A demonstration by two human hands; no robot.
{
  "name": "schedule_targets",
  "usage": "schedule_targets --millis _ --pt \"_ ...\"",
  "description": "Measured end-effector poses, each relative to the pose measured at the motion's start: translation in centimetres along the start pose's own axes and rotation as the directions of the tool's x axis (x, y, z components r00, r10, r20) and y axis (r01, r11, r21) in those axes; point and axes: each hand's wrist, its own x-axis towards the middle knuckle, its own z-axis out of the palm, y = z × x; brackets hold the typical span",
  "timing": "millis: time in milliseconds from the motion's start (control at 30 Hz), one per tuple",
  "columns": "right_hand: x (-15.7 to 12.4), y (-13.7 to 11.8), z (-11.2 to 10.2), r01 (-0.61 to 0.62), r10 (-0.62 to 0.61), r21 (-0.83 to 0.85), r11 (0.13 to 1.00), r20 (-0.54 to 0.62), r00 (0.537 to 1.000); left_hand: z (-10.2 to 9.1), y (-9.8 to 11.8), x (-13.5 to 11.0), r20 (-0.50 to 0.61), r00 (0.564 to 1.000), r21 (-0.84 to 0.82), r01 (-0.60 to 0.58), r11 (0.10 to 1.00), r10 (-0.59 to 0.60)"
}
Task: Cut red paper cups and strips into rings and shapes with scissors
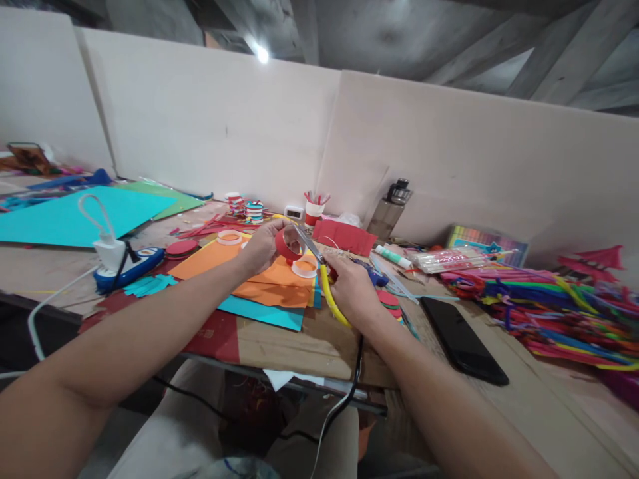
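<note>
My left hand [264, 247] is closed on a red paper ring [285, 247], held up above the orange sheets. In my right hand [352, 286] is a pair of scissors [328, 293] with yellow handles, my fingers wrapped round them. The scissor blades point up and left, right beside the ring; whether they touch it I cannot tell. Below lie orange paper sheets [272, 295] on a blue sheet [264, 313]. One white ring [304, 267] lies just under the red one, and another white ring [229, 237] rests farther left.
A black phone [463, 339] lies at the right, near a heap of coloured pipe cleaners [544, 313]. A blue power strip [128, 267] with a white plug stands left. Behind are a red paper piece [344, 238], a glue stick [393, 257] and a bottle [387, 213] near the partition.
</note>
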Motion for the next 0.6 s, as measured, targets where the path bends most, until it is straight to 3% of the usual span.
schedule_targets --millis 133,333,600 --pt "0.01 -0.06 -0.09 -0.015 0.015 -0.01 1.0 0.011 1.0 -0.11 -0.01 0.13 -0.032 0.998 -0.008 -0.05 0.999 0.05" --pt "-0.04 -0.07 0.03 -0.004 0.004 -0.017 1.0 0.0 1.0 -0.22 0.13 0.25 0.025 0.999 -0.072 -0.026 0.997 0.028" --pt "-0.13 -0.09 0.11 -0.016 0.018 -0.077 0.997 0.021 1.0 0.21 -0.22 -0.1 0.01 1.0 -0.008 0.004 1.0 -0.004"
